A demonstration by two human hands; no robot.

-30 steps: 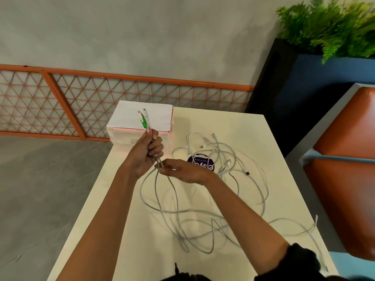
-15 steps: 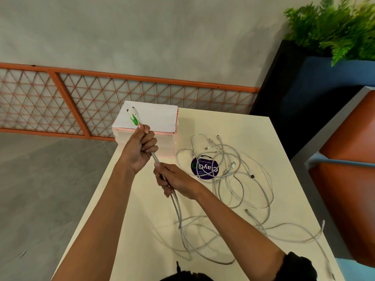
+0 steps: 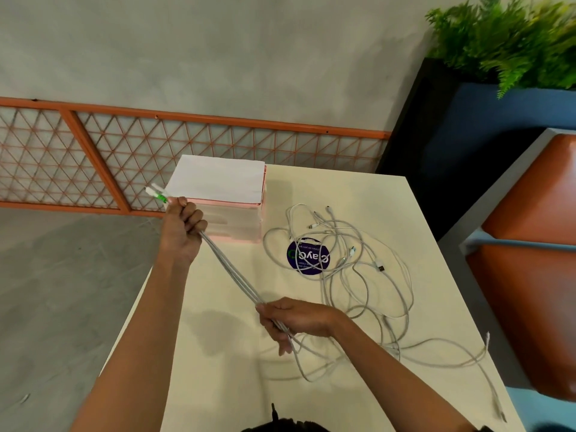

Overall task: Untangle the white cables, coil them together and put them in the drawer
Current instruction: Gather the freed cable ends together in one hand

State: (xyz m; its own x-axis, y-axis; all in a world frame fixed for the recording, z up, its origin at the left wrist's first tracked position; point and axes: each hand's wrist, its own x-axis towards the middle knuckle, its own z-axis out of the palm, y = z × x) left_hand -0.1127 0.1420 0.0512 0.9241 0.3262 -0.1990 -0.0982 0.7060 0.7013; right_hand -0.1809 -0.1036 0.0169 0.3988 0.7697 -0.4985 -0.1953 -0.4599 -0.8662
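Note:
Several white cables [image 3: 358, 275] lie tangled on the cream table [image 3: 358, 194]. My left hand [image 3: 180, 232] grips a bundle of cable ends in a fist above the table's left edge, with white and green plugs [image 3: 157, 194] sticking out above it. The strands [image 3: 230, 272] run taut down to my right hand [image 3: 296, 319], whose fingers curl round them above the table. Behind my left hand stands a pink and white drawer unit [image 3: 230, 207], its drawers closed.
A round purple sticker [image 3: 307, 257] lies under the tangle. An orange lattice fence [image 3: 93, 157] runs along the wall behind. A dark planter with a fern [image 3: 498, 42] and an orange seat [image 3: 536, 244] stand to the right. Loose cable ends [image 3: 486, 341] trail near the table's right edge.
My right hand slid down the strands toward me, away from my left hand, pulling them straight. My left hand moved slightly left and up. The loops near the front edge shrank.

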